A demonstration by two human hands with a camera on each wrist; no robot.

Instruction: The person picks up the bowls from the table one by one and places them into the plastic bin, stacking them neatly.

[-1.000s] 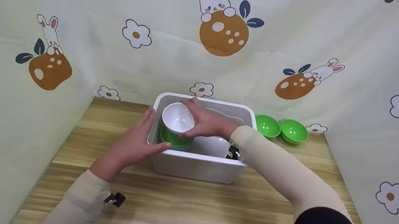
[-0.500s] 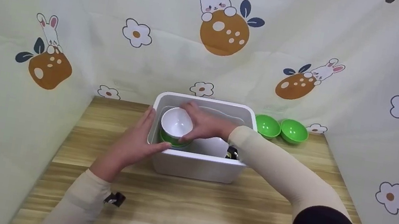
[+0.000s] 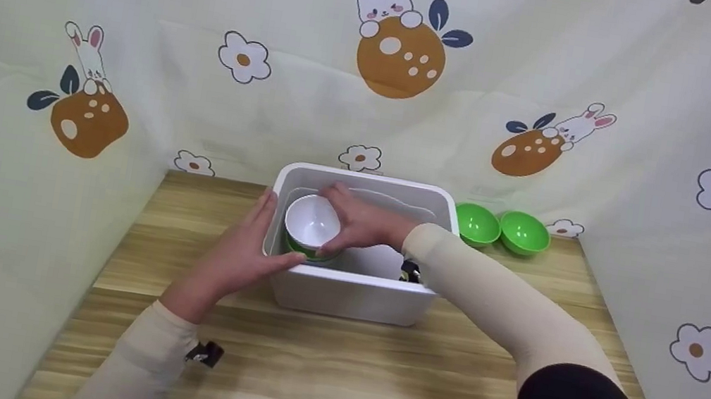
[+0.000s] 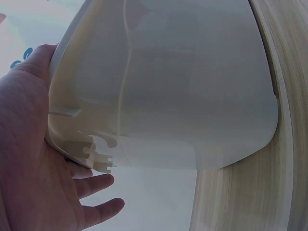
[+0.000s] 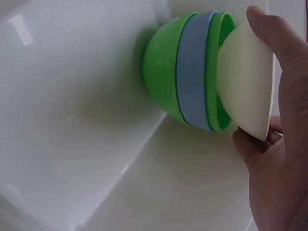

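Near: left hand [image 3: 233, 251] rests at near-left corner of white box [image 3: 360, 279], fingers straight, somewhat spread. Inside box, right hand [image 3: 366, 221] pinches white bowl [image 3: 311, 219]. Bowl came lower than second ago, base now within mouth of bowl stack [image 5: 195, 72]; nesting seems almost complete. Bowl lies between thumb and fingers. Farther, right of box: two green bowls [image 3: 524, 233].

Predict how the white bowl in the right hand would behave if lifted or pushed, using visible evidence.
The white bowl is probably stiff: its rim looks undistorted in the grip of the right hand. It may be light for its size, as its wall looks thin at the rim. Its rounded outside could let it rock or tip if pushed.
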